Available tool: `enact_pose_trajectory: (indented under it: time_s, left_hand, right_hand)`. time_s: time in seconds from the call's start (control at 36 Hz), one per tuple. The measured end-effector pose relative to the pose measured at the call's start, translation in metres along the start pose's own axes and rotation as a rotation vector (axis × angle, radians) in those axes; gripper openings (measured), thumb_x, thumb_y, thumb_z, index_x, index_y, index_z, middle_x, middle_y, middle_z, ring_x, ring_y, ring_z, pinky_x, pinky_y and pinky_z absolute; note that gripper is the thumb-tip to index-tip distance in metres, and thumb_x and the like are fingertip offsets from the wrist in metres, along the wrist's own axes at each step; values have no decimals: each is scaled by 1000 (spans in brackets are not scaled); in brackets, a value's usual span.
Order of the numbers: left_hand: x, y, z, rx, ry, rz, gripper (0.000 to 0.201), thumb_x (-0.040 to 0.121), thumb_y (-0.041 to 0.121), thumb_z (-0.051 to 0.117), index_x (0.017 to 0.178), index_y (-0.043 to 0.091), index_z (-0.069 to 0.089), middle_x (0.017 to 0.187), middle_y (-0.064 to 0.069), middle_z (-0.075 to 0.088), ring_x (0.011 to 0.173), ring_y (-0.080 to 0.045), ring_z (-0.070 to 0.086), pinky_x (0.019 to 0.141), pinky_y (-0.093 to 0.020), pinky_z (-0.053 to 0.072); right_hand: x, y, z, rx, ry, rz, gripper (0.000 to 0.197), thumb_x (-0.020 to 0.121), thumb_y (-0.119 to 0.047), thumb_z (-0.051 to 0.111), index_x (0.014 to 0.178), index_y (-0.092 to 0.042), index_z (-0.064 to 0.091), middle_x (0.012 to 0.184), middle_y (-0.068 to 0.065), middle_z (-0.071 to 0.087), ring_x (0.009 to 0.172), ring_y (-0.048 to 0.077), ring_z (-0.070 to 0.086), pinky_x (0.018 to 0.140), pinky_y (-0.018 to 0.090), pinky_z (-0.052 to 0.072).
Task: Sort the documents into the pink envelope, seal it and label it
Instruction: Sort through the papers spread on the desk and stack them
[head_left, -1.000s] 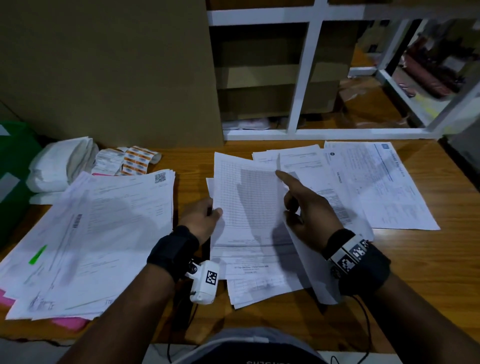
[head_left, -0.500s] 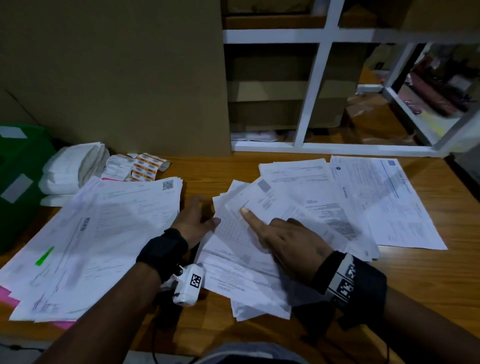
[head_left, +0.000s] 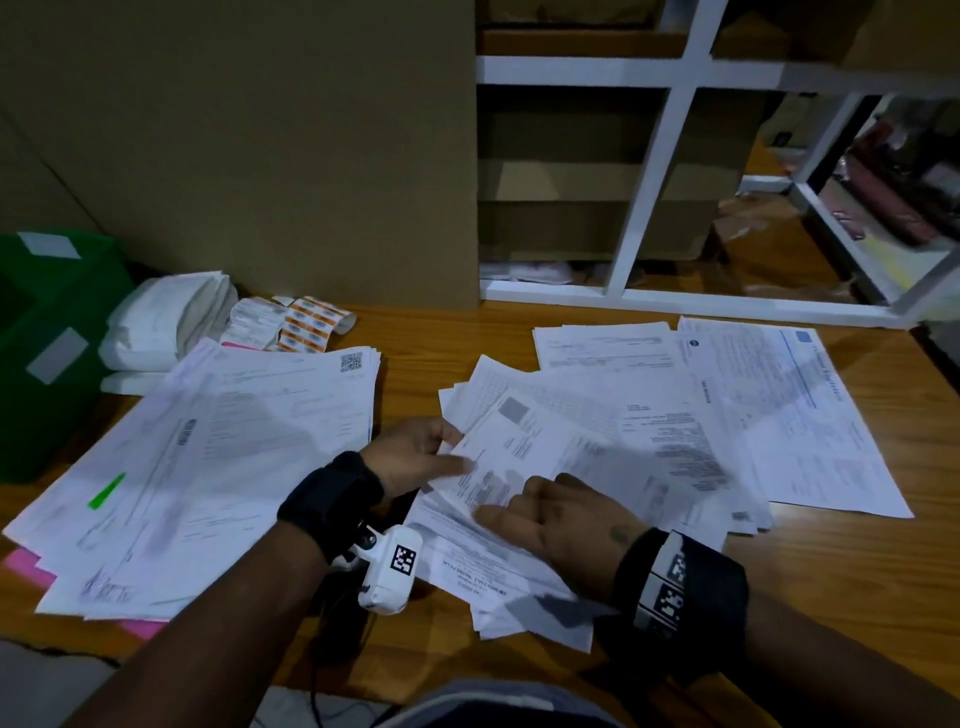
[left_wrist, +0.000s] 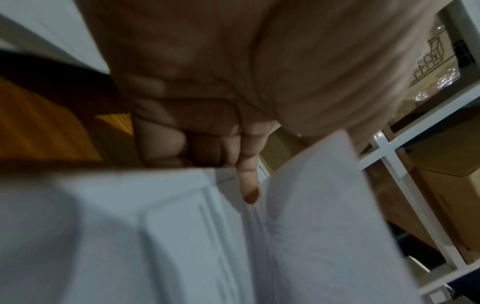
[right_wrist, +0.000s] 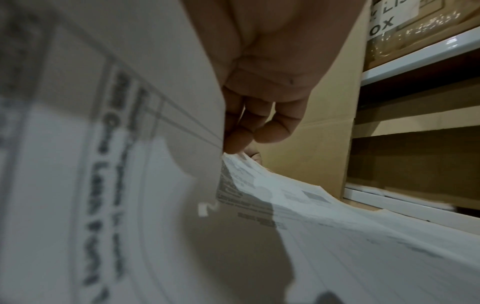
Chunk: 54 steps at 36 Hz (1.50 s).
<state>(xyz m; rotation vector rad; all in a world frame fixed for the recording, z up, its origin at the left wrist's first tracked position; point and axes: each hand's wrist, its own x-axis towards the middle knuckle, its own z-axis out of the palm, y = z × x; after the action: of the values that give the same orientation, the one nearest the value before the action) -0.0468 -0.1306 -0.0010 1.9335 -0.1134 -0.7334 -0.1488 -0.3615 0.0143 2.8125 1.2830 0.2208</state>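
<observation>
White printed documents lie in three lots on the wooden table (head_left: 857, 597): a big left pile (head_left: 218, 447), a loose middle pile (head_left: 519, 587) and spread sheets on the right (head_left: 805, 415). The pink envelope (head_left: 26, 564) peeks out from under the left pile. My left hand (head_left: 441, 457) grips the left edge of the top middle sheet (head_left: 524, 441), thumb on top. My right hand (head_left: 514, 504) pinches the near part of that pile's top sheets. In the right wrist view its fingers (right_wrist: 259, 131) lie under a curled sheet (right_wrist: 116, 102).
A green bin (head_left: 47, 353) stands at the far left, with folded white packets (head_left: 166, 317) and orange sticker strips (head_left: 306, 325) beside it. A tall cardboard box (head_left: 260, 156) and a white shelf frame (head_left: 649, 171) close off the back of the table.
The grid sheet held upright a second ago now lies flat in the middle pile. My right hand has gone from pointing on the papers to pinching them lower down. My left thumb now rests on the top sheet.
</observation>
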Motion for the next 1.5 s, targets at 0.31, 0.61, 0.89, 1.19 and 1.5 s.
enact_pose_trajectory:
  time_s: [0.31,0.61,0.89,1.19,1.5]
  left_hand:
    - [-1,12,-8,-104,181,74,30,99,31,61,105,5,73,107,-3,75,87,-8,69,72,-15,53]
    - [-4,11,-24,-183,4,-191,83,73,90,45,110,21,73,113,-3,70,107,-23,62,87,-36,44]
    - [3,-10,-35,343,-4,83,20,88,38,75,97,20,79,98,6,78,93,-17,73,93,-45,57]
    - [-15,-14,-77,391,89,241,22,98,27,64,117,22,73,117,9,73,106,-12,68,97,-39,55]
    - [-30,-23,-123,128,474,341,11,93,11,69,86,21,70,100,1,72,83,1,64,79,-21,50]
  right_hand:
    - [-17,19,-2,-34,3,183,41,55,-17,85,93,-27,72,86,-4,61,80,22,61,58,35,49]
    - [-24,2,-16,129,74,43,38,62,-28,86,97,-32,72,90,-8,57,88,19,54,63,31,46]
    - [29,-16,-28,426,-32,229,39,87,-46,65,117,-22,69,106,2,66,98,24,59,81,39,54]
    - [15,59,-22,511,63,708,25,81,-33,74,105,-28,71,131,6,58,134,25,43,106,36,39]
    - [25,54,30,659,-27,851,31,82,-8,72,78,-39,67,89,-13,68,90,15,65,80,26,49]
